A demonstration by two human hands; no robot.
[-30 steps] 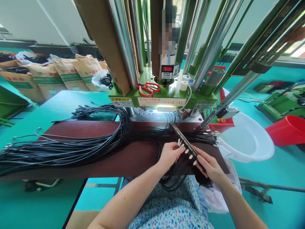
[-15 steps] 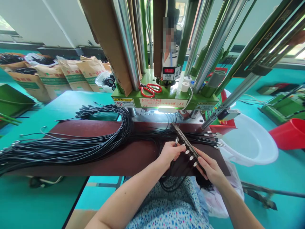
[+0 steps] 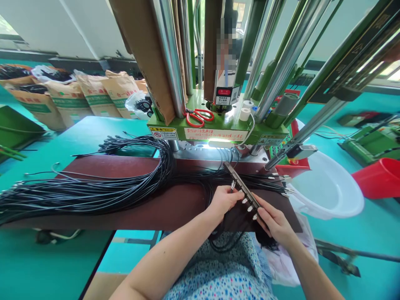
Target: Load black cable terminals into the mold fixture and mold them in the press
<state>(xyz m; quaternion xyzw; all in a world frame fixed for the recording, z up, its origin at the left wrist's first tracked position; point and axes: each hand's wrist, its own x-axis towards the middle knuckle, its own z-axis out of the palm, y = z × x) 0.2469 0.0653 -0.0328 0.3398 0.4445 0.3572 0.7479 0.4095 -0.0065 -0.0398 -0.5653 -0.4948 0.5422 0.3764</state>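
A long dark metal bar with slots, perhaps a mould strip, slants across in front of me. My right hand is closed around its near end. Several white-tipped cable connectors stick out along its left side. My left hand is pinched at the bar's left side on a black cable whose metal end points up. Black cables hang below both hands. A large bundle of black cables lies on the brown board, running left from behind the bar.
Behind the board stands a green press with steel columns, and red-handled scissors lie on it. A white basin and a red bucket are on the right. Paper sacks stand at the back left.
Both hands keep their hold, with the bar shifting only slightly. The camera view has moved a little.
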